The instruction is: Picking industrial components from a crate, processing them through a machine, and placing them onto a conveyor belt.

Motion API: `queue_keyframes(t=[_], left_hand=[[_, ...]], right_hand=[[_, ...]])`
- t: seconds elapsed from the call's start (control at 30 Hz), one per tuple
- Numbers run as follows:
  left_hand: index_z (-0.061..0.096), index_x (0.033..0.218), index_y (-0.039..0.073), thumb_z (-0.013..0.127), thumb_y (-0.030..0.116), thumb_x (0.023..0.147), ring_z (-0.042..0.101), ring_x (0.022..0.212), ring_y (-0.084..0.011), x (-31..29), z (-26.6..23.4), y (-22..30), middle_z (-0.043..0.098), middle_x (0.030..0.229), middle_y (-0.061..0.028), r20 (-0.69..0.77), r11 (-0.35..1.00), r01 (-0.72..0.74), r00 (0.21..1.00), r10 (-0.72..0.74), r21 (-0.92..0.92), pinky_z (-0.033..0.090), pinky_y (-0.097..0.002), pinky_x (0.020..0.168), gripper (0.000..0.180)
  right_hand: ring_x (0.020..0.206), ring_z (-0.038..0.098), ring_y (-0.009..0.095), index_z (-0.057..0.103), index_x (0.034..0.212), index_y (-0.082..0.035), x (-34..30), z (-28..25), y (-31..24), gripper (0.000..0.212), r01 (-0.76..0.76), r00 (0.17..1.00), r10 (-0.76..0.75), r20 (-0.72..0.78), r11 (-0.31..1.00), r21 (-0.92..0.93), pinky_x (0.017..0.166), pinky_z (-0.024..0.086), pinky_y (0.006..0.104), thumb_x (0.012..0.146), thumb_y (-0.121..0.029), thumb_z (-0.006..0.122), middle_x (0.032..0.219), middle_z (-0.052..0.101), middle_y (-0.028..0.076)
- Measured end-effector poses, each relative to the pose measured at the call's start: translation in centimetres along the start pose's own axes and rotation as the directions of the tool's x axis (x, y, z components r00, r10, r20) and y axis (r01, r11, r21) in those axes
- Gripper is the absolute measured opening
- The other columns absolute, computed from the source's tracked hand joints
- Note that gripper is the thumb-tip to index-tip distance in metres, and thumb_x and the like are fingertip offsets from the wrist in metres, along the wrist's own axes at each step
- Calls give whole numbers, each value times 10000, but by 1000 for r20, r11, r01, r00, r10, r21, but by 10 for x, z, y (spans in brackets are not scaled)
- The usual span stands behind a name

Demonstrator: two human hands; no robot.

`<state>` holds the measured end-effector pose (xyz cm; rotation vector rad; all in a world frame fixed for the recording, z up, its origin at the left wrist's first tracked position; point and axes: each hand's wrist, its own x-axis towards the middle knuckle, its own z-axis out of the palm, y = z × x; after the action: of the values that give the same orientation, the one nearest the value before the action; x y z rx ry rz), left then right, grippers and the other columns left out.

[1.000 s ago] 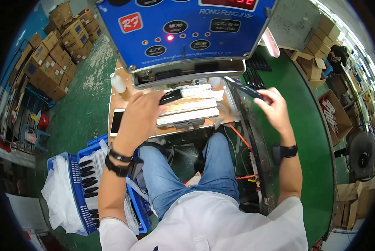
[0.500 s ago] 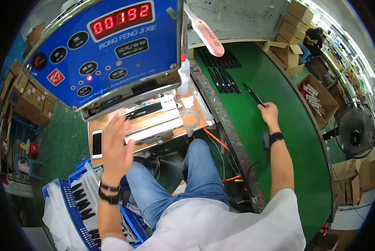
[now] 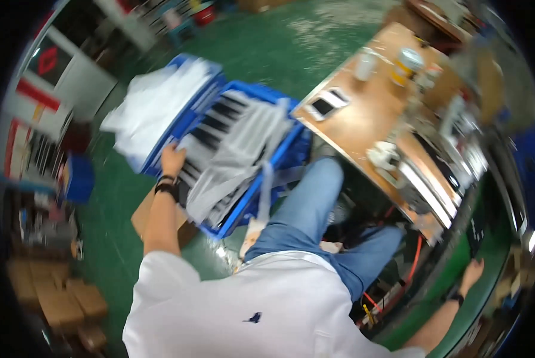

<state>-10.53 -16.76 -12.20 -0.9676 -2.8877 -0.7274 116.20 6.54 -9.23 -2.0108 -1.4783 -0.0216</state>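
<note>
My left hand (image 3: 173, 160) is at the left side of a blue crate (image 3: 246, 210), by the ends of several slim black pieces (image 3: 209, 132) that lie in pale sleeves. Its fingers look bunched; what they grip is hidden by blur. Off to the right, my right hand (image 3: 473, 273) reaches over the green work surface (image 3: 433, 304). A dark, slim piece (image 3: 475, 237) lies right at its fingertips, but smearing hides whether the fingers hold it. Crumpled pale sleeves (image 3: 223, 179) cover part of the crate's contents.
Beside it, another blue crate (image 3: 190, 116) is heaped with white sheets (image 3: 160, 98). On the wooden table (image 3: 363, 128) are a phone (image 3: 323, 107), a yellow-and-white can (image 3: 406, 65) and a metal fixture (image 3: 425, 191). Cardboard boxes (image 3: 62, 301) stand at the lower left.
The view has swung left toward the crates. My left hand has gone from over the table to the crate. My right hand, which held a slim black piece, stays over the green surface.
</note>
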Motion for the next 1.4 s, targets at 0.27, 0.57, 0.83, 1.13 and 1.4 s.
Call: queue_keyframes(t=[0.27,0.57,0.83,1.13,1.4], left_hand=[[707,1329,-22,894,451,755,729,1144,-388,-45,-47,-63,754,1239,-255,156,941,338,929,-336,16,551,-447,1039,768],[695,1190,-31,906,319,781,728,773,-273,-53,-32,-129,748,949,-172,136,789,588,809,-572,-177,566,-400,640,578],[662,819,-23,859,198,800,636,531,-190,-80,-49,-100,662,678,-104,336,751,627,767,-547,-208,477,-355,443,297],[653,684,-27,819,238,857,599,589,-210,-88,-34,-139,694,732,-92,154,693,459,876,-456,-556,494,-413,527,358],[708,1000,-95,726,244,963,587,703,-191,-77,-33,-107,707,854,-75,-63,798,318,913,-404,-512,482,-409,651,341]], right_hand=[[835,543,67,667,1406,-18,-63,-25,-235,337,-146,951,29,309,920,363,716,448,242,1092,-136,636,1014,659,-2],[866,553,57,661,1388,7,-131,-32,-361,319,17,875,-199,441,924,383,759,463,223,1113,-151,624,1085,661,-6],[868,544,79,670,1334,25,-117,-19,-410,261,115,857,-321,404,882,456,770,468,239,1111,-97,611,1098,654,19],[964,639,113,687,1303,-2,-104,-10,-505,307,423,828,-527,190,811,403,831,531,243,1003,-63,714,1160,646,58],[791,589,90,706,1300,-36,-73,-19,-532,373,285,818,-430,383,880,380,727,516,267,967,-176,800,994,645,38]])
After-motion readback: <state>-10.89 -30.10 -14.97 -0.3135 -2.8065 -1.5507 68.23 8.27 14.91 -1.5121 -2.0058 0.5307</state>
